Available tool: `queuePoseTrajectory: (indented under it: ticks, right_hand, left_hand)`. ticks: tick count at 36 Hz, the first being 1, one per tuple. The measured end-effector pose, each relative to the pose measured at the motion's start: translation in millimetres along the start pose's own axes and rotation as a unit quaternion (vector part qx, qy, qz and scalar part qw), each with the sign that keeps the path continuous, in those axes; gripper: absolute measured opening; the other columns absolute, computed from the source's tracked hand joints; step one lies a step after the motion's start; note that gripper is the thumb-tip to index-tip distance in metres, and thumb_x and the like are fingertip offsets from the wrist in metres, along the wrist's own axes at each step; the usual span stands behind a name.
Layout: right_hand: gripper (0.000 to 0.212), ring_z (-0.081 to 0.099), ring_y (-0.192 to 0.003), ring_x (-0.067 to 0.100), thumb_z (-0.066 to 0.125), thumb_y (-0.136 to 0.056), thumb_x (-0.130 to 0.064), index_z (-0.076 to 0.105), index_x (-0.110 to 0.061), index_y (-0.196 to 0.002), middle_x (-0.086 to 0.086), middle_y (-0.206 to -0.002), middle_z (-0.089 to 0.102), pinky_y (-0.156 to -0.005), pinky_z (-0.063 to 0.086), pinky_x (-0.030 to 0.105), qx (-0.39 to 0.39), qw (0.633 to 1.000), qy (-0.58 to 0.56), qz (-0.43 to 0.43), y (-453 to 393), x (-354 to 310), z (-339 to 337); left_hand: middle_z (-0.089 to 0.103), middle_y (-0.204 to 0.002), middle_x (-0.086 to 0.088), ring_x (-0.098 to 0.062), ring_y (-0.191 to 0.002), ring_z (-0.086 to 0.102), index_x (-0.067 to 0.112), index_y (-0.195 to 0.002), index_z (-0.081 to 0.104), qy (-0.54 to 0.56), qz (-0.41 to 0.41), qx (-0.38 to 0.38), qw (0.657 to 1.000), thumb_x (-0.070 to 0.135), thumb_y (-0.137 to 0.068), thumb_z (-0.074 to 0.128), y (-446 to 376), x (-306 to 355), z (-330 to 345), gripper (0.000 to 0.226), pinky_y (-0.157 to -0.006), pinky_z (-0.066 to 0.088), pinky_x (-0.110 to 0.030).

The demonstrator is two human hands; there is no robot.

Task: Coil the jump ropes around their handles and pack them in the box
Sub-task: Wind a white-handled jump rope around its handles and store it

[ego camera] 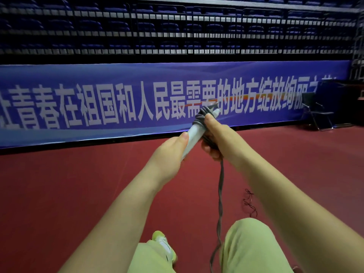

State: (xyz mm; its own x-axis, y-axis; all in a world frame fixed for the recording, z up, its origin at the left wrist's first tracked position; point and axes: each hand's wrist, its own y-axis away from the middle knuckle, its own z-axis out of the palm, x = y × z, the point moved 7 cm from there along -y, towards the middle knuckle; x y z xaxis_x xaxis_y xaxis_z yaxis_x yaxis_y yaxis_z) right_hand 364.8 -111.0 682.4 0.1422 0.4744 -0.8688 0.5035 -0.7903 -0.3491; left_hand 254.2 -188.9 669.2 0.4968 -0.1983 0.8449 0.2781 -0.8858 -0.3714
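Note:
I hold pale jump rope handles (194, 133) up in front of me, tilted up to the right. My left hand (169, 152) grips their lower end. A dark grey rope (201, 115) is wound in several turns round the upper part. My right hand (216, 134) grips the coiled part and the rope. The loose rope tail (220, 198) hangs twisted from my right hand down between my knees. No box is in view.
Red sports floor (78, 194) lies all round. A blue banner wall (118, 103) runs across ahead. A black folding chair (317, 111) stands at the far right. A thin dark string (250, 203) lies on the floor. My green trousers and shoe (163, 245) are below.

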Motion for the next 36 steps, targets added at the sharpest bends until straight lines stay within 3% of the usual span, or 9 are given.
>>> queuePoseTrajectory:
  ticks: [3,8,11,14,17,19,26,31,36]
  right_hand:
    - [0.066,0.037,-0.042,0.009,0.030,-0.088,-0.072,0.052,-0.011,-0.081,0.000,-0.058,0.048,-0.048,0.031,0.025,-0.013,0.997,-0.070,0.028,-2.0,9.0,6.8]
    - [0.053,0.035,-0.042,0.010,0.042,-0.090,-0.064,0.053,-0.014,-0.077,0.000,-0.057,0.046,-0.046,0.028,0.026,0.005,0.995,-0.096,0.033,-2.9,10.5,3.2]
    - [0.043,0.027,-0.042,0.010,0.047,-0.091,-0.052,0.048,-0.016,-0.068,-0.002,-0.053,0.037,-0.048,0.021,0.027,0.037,0.992,-0.124,-0.009,-0.4,2.6,-2.6]
    - [0.038,0.027,-0.043,0.009,0.049,-0.076,-0.051,0.047,-0.017,-0.060,-0.003,-0.051,0.034,-0.048,0.019,0.026,0.040,0.984,-0.166,-0.045,3.6,-12.2,-3.1]
    - [0.031,0.041,-0.058,0.019,0.050,-0.068,-0.050,0.061,-0.023,-0.056,0.004,-0.065,0.046,-0.062,0.030,0.031,0.031,0.978,-0.202,-0.051,1.1,-29.1,-4.7]
    - [0.029,0.046,-0.070,0.024,0.049,-0.068,-0.048,0.064,-0.024,-0.061,0.006,-0.072,0.051,-0.072,0.034,0.036,0.013,0.978,-0.191,-0.079,-0.1,-43.5,-8.3]
    - [0.041,0.047,-0.064,0.018,0.056,-0.059,-0.063,0.070,-0.025,-0.058,0.003,-0.067,0.052,-0.065,0.037,0.032,-0.089,0.970,-0.184,-0.134,1.4,-54.9,-0.6]
    - [0.061,0.033,-0.054,0.021,0.046,-0.079,-0.073,0.055,-0.013,-0.072,0.009,-0.064,0.042,-0.049,0.025,0.027,-0.124,0.982,-0.098,-0.103,-5.0,-49.0,3.8]
    - [0.068,0.030,-0.045,0.011,0.031,-0.088,-0.062,0.056,0.001,-0.085,0.000,-0.057,0.043,-0.044,0.025,0.023,-0.130,0.986,0.004,-0.103,-4.0,-41.4,0.0]
  left_hand:
    - [0.056,-0.086,0.006,-0.019,-0.087,0.053,0.020,-0.095,0.056,-0.105,0.026,0.029,0.994,0.042,-0.101,0.032,-0.2,-0.7,1.9,0.033,-0.074,0.041,-0.035]
    - [0.053,-0.078,0.006,-0.020,-0.078,0.052,0.026,-0.096,0.053,-0.158,0.064,0.045,0.984,0.045,-0.098,0.035,-0.7,3.0,7.2,0.026,-0.066,0.038,-0.036]
    - [0.059,-0.087,0.010,-0.007,-0.079,0.055,0.031,-0.097,0.054,-0.086,0.059,-0.003,0.995,0.045,-0.097,0.043,0.0,5.2,10.1,0.018,-0.066,0.041,-0.029]
    - [0.064,-0.098,0.005,-0.007,-0.085,0.061,0.023,-0.106,0.060,0.110,0.000,-0.138,0.984,0.041,-0.090,0.057,0.8,1.6,17.9,0.024,-0.074,0.048,-0.025]
    - [0.068,-0.099,0.000,-0.015,-0.091,0.065,0.009,-0.121,0.059,0.329,-0.026,-0.356,0.874,0.054,-0.080,0.059,8.5,9.5,35.9,0.060,-0.081,0.054,-0.035]
    - [0.067,-0.105,-0.007,-0.020,-0.095,0.065,0.005,-0.130,0.053,0.421,-0.011,-0.422,0.803,0.060,-0.085,0.055,12.3,16.8,43.5,0.071,-0.087,0.052,-0.041]
    - [0.069,-0.092,-0.007,-0.020,-0.088,0.066,0.005,-0.112,0.061,0.477,0.010,-0.539,0.694,0.054,-0.089,0.056,30.3,38.2,63.4,0.055,-0.079,0.049,-0.031]
    - [0.062,-0.065,0.004,-0.011,-0.062,0.062,0.017,-0.080,0.068,0.439,-0.038,-0.434,0.786,0.052,-0.076,0.072,13.3,20.7,45.5,0.036,-0.058,0.043,-0.021]
    - [0.055,-0.059,0.002,-0.010,-0.052,0.052,0.012,-0.086,0.053,0.319,-0.081,-0.270,0.905,0.054,-0.073,0.067,5.4,8.3,19.9,0.046,-0.057,0.029,-0.025]
